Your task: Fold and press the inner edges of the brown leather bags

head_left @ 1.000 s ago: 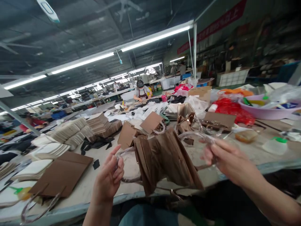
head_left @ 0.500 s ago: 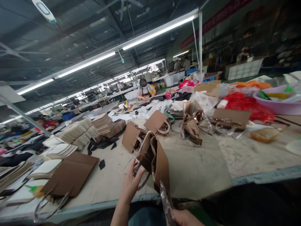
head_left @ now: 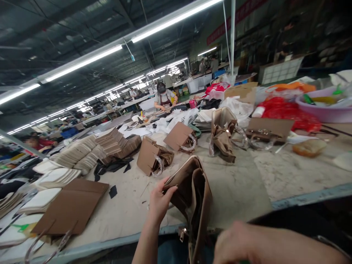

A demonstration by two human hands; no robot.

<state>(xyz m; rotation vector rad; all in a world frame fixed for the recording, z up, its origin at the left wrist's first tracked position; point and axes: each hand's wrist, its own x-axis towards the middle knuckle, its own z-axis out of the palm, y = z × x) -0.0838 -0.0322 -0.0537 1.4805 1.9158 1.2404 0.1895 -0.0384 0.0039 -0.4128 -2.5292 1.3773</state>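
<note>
A brown handbag (head_left: 206,190) stands tilted at the table's front edge, its mouth spread so the lining and an inner divider show. My left hand (head_left: 161,201) pinches the bag's left rim between thumb and fingers. A small metal zip pull (head_left: 182,234) hangs at the near end of the bag. Just right of the bag, low in the view, is my right hand (head_left: 233,240). It is blurred and its fingers are hidden, so whether it touches the bag does not show.
More brown handbags (head_left: 180,136) lie across the worktable (head_left: 242,187), some with plastic-wrapped handles. A large brown bag (head_left: 73,205) lies at left beside stacked pale panels (head_left: 79,152). A lilac basin (head_left: 324,113) and red plastic (head_left: 286,117) are at right. A co-worker (head_left: 165,97) works farther back.
My left hand has shifted to the bag's rim and the bag's mouth is wider. My right hand has left the plastic-wrapped handle and moved up and right. The view has shifted slightly.
</note>
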